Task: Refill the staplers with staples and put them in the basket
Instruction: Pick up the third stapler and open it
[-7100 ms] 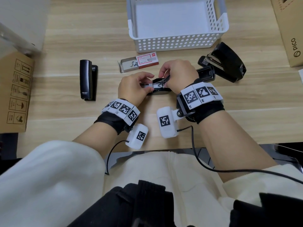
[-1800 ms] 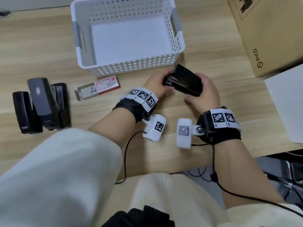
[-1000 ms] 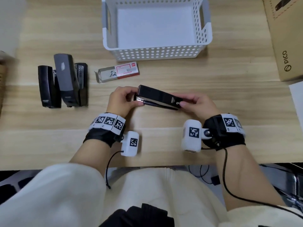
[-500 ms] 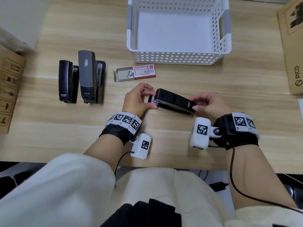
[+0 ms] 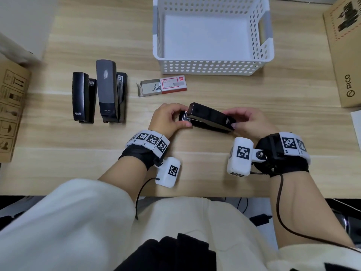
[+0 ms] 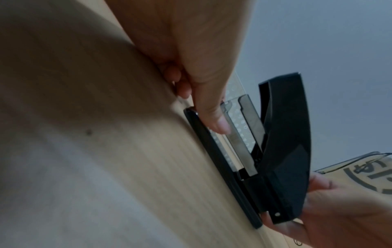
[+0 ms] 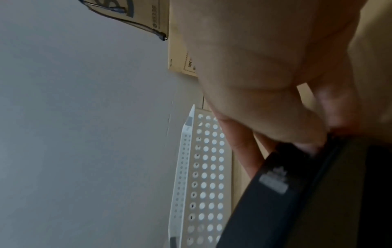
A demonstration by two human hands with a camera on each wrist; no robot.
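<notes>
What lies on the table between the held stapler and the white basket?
In the head view, only the opened staple box lies between the stapler and the basket.

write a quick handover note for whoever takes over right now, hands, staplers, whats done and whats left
Left hand grips the front end of the black stapler, right hand grips its rear; its top is lifted open on the desk.
Two other staplers lie at the left, the opened staple box in the middle.
White basket holds no stapler yet.
Left: load this one, close it, then basket all three. Whether the other two are filled cannot be told.
</notes>
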